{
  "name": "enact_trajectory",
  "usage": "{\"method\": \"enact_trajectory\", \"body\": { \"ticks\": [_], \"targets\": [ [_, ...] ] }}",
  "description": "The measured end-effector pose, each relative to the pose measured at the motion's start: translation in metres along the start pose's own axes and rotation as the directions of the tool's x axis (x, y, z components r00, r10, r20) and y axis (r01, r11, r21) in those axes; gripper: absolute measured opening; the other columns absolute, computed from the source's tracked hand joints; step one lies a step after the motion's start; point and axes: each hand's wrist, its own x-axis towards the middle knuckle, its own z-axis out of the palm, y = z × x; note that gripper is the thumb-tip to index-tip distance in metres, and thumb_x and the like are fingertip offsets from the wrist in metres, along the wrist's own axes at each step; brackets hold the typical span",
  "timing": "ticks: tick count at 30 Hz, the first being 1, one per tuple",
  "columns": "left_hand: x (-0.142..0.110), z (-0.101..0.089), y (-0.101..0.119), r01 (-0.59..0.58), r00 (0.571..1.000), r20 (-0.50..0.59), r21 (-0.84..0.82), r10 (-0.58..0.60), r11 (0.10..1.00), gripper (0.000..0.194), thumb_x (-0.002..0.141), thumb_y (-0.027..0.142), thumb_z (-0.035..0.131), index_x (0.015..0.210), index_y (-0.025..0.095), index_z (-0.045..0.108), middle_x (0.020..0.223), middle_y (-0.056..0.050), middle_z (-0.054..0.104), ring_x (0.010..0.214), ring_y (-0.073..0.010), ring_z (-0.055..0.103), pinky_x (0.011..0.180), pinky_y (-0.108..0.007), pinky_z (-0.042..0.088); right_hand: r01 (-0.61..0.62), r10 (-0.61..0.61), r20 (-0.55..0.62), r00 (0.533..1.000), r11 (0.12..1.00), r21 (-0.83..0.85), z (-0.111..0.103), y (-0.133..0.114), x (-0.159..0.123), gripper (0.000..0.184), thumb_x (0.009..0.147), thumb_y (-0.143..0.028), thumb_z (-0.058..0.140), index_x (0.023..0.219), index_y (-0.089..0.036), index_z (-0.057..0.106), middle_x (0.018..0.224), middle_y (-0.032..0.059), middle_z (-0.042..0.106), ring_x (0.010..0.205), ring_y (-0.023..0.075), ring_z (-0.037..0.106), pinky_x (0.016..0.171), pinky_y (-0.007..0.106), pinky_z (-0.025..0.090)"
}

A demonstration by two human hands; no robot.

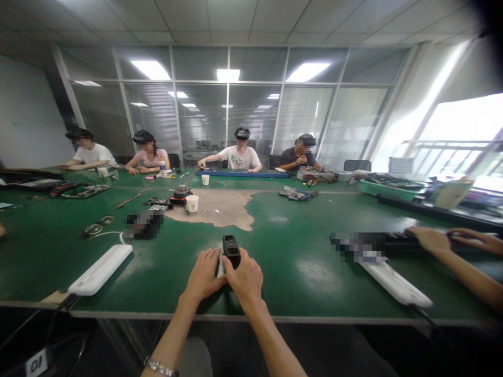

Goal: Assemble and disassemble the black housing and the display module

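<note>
Here, black device [231,252] reads illegibly.

Lower part of black device [231,248] out of sight behind right hand [247,276]

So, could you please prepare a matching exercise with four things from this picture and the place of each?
1. black device
2. eyeglasses
3. nearer paper cup
4. green plastic tray

A. on the brown patch
B. in the right hand
C. on the table's right side
D. beyond the left white power strip

Pairs: 1-B, 2-D, 3-A, 4-C
</note>
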Motion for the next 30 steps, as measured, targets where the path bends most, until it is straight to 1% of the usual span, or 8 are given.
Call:
{"method": "enact_trajectory", "body": {
  "ticks": [6, 11, 14, 16, 19, 21, 24, 30],
  "targets": [
    [0.0, 0.001, -0.001, -0.014, 1.0, -0.017, 0.002, 0.014, 1.0, 0.078, 0.083, 0.045, 0.052, 0.147, 0.01, 0.027, 0.15, -0.016, 0.038, 0.138, -0.0293, 0.035, 0.116, -0.046, 0.025, 0.013, -0.011, 0.031, 0.999, 0.999, -0.051, 0.003, 0.003, -0.004, 0.038, 0.087, -0.05, 0.053, 0.108, -0.019, 0.059, 0.086, 0.0087, 0.069, 0.083, 0.0242, 0.065, 0.075, 0.032, 0.04],
    [0.001, 0.006, -0.003, -0.023, 1.0, -0.008, 0.024, 0.023, 0.999, 0.081, 0.079, 0.04, 0.054, 0.148, 0.007, 0.025, 0.151, -0.017, 0.036, 0.138, -0.0299, 0.034, 0.117, -0.046, 0.024, 0.011, -0.006, 0.07, 0.998, 0.997, -0.073, 0.007, 0.012, -0.011, 0.042, 0.085, -0.051, 0.055, 0.111, -0.018, 0.059, 0.089, 0.0101, 0.069, 0.087, 0.0254, 0.065, 0.078, 0.033, 0.04],
    [0.001, 0.008, -0.004, -0.01, 1.0, 0.005, 0.029, 0.009, 1.0, 0.085, 0.076, 0.039, 0.056, 0.149, 0.01, 0.024, 0.152, -0.016, 0.035, 0.139, -0.0305, 0.033, 0.117, -0.047, 0.023, 0.043, -0.042, 0.028, 0.999, 0.998, -0.038, 0.012, 0.018, -0.01, 0.056, 0.082, -0.052, 0.058, 0.122, -0.013, 0.055, 0.106, 0.0152, 0.067, 0.103, 0.028, 0.061, 0.085, 0.035, 0.041],
    [0.001, 0.009, -0.004, 0.0, 1.0, 0.007, 0.023, 0.0, 1.0, 0.085, 0.076, 0.042, 0.056, 0.149, 0.011, 0.024, 0.152, -0.015, 0.034, 0.139, -0.0308, 0.032, 0.117, -0.048, 0.023, 0.07, -0.07, -0.027, 0.997, 0.998, 0.004, 0.017, 0.02, -0.008, 0.068, 0.082, -0.053, 0.057, 0.132, -0.008, 0.048, 0.121, 0.0189, 0.062, 0.113, 0.0293, 0.057, 0.09, 0.036, 0.04],
    [0.001, 0.008, -0.003, 0.009, 1.0, 0.012, 0.021, -0.009, 1.0, 0.084, 0.077, 0.043, 0.054, 0.149, 0.01, 0.025, 0.153, -0.014, 0.034, 0.14, -0.0305, 0.031, 0.117, -0.048, 0.022, 0.102, -0.097, -0.079, 0.992, 0.993, 0.065, 0.025, 0.023, -0.005, 0.075, 0.083, -0.055, 0.056, 0.136, -0.004, 0.044, 0.129, 0.021, 0.057, 0.117, 0.0296, 0.054, 0.095, 0.037, 0.04],
    [0.001, 0.006, -0.002, 0.016, 1.0, 0.02, 0.027, -0.017, 1.0, 0.082, 0.077, 0.041, 0.052, 0.149, 0.01, 0.026, 0.153, -0.014, 0.034, 0.141, -0.0296, 0.029, 0.117, -0.046, 0.022, 0.122, -0.115, -0.088, 0.989, 0.989, 0.08, 0.027, 0.023, -0.005, 0.072, 0.083, -0.055, 0.057, 0.134, -0.005, 0.047, 0.126, 0.0202, 0.059, 0.115, 0.0292, 0.055, 0.095, 0.037, 0.04],
    [0.001, 0.004, 0.0, 0.04, 0.998, 0.037, 0.035, -0.042, 0.999, 0.08, 0.078, 0.038, 0.051, 0.149, 0.011, 0.026, 0.153, -0.012, 0.033, 0.143, -0.0293, 0.026, 0.118, -0.046, 0.019, 0.139, -0.135, -0.079, 0.988, 0.989, 0.058, 0.025, 0.022, -0.01, 0.062, 0.085, -0.051, 0.057, 0.131, -0.009, 0.051, 0.115, 0.0159, 0.065, 0.107, 0.0275, 0.058, 0.091, 0.036, 0.04],
    [0.001, -0.001, 0.005, 0.065, 0.995, 0.067, 0.048, -0.068, 0.997, 0.076, 0.081, 0.042, 0.048, 0.149, 0.013, 0.027, 0.154, -0.01, 0.033, 0.143, -0.0298, 0.023, 0.118, -0.049, 0.014, 0.117, -0.116, -0.065, 0.991, 0.993, 0.003, 0.021, 0.02, -0.015, 0.048, 0.088, -0.043, 0.055, 0.127, -0.015, 0.052, 0.102, 0.0102, 0.068, 0.095, 0.0243, 0.062, 0.084, 0.034, 0.04]
  ]
}}
